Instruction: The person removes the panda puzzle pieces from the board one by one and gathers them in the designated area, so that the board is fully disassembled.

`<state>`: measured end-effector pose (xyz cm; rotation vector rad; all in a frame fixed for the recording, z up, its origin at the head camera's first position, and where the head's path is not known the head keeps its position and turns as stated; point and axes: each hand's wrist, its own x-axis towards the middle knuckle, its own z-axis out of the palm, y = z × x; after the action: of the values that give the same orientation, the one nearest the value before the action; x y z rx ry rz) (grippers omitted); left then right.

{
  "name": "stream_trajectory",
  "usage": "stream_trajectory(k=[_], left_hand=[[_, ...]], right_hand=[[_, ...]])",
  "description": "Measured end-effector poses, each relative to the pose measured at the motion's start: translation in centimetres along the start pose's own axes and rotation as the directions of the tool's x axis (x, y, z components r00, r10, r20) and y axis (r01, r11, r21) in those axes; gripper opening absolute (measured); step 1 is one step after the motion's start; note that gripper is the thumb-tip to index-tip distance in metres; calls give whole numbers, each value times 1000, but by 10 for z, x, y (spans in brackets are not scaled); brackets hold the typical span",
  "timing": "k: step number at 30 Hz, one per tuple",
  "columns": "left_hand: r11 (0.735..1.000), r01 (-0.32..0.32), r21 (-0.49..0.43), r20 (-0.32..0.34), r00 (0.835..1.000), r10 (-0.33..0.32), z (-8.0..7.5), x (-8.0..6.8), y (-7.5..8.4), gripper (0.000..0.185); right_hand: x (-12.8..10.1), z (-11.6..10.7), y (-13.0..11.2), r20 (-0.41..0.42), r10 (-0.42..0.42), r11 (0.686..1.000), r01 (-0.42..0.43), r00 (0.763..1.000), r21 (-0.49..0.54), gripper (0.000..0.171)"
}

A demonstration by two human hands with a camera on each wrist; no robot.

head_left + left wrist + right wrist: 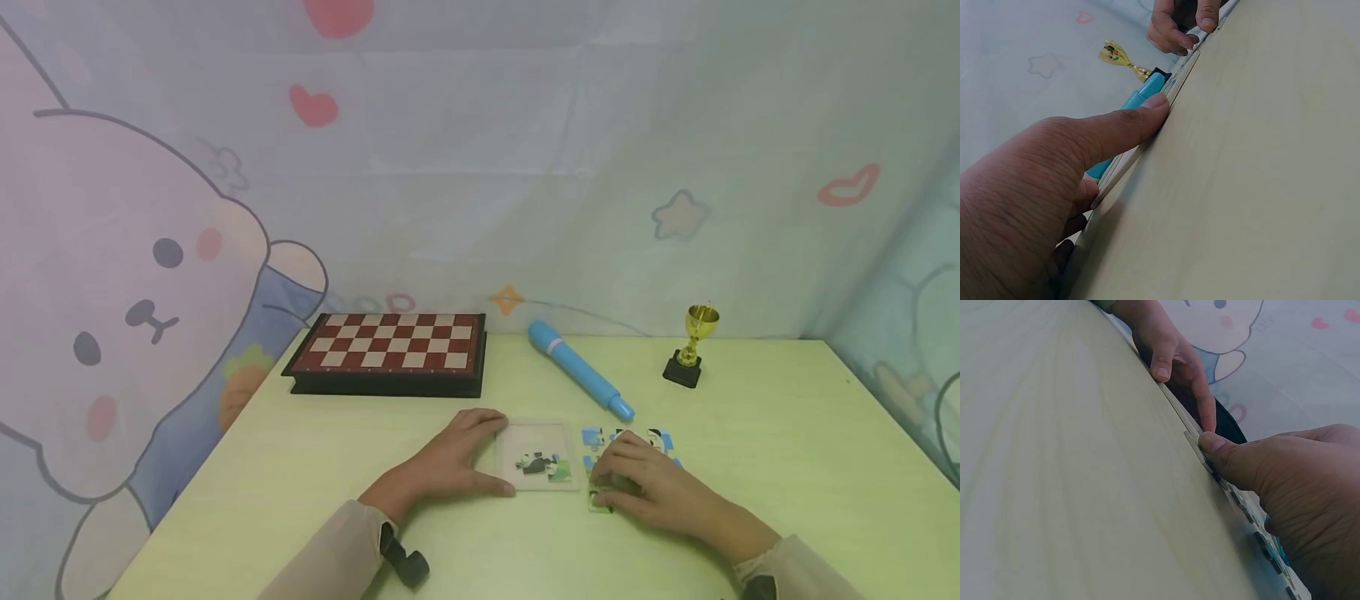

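Observation:
A square, pale puzzle tray [536,433] lies on the table with a few joined picture pieces [536,464] in its lower part. My left hand [450,467] holds the tray by its left side, thumb at the near corner and index finger at the far one. To the tray's right lie several loose jigsaw pieces [592,438], mostly blue, white and black, partly hidden under my right hand [660,487]. That hand's fingers are bent, with thumb and fingertips on a puzzle piece [600,505] at the near left of the group.
Behind the tray lies a blue marker-shaped tube [581,371], slanting toward the pieces. A red-and-white chessboard box [386,354] sits at the back left. At the back right stands a small gold trophy cup [693,342] on a black base. A printed cloth [525,167] hangs behind the table.

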<state>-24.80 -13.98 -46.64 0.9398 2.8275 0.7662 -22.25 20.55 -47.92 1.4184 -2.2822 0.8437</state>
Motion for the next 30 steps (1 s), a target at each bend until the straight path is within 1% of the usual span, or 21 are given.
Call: stream_trajectory(k=[4, 8, 12, 15, 18, 25, 27, 30], left_hand=[[1000, 7, -8, 3, 1000, -7, -2, 0, 2, 104], [1000, 14, -19, 15, 1000, -14, -1, -1, 1, 104], [1000, 8, -20, 4, 1000, -8, -1, 0, 0, 104], [1000, 8, -26, 2, 1000, -8, 0, -1, 1, 104], [1000, 10, -24, 8, 1000, -10, 1, -2, 0, 105], [1000, -17, -8, -7, 1000, 17, -1, -1, 1, 103], [1000, -16, -6, -2, 1000, 16, -2, -1, 1, 103], [1000, -16, -13, 5, 1000, 16, -2, -1, 0, 103]], right_hand=[[1, 0, 0, -6, -3, 1000, 3, 1000, 10, 22], [1, 1, -1, -63, -46, 998, 49, 997, 46, 28], [4, 2, -3, -120, -51, 995, 61, 991, 80, 34], [6, 6, -4, -133, -62, 993, 75, 989, 96, 34], [13, 12, -7, -134, -91, 988, 106, 987, 113, 33], [41, 28, -11, -118, -104, 988, 117, 988, 106, 27], [50, 33, -10, -102, -114, 985, 126, 988, 119, 24], [62, 39, -6, -66, -110, 987, 117, 992, 112, 19]])
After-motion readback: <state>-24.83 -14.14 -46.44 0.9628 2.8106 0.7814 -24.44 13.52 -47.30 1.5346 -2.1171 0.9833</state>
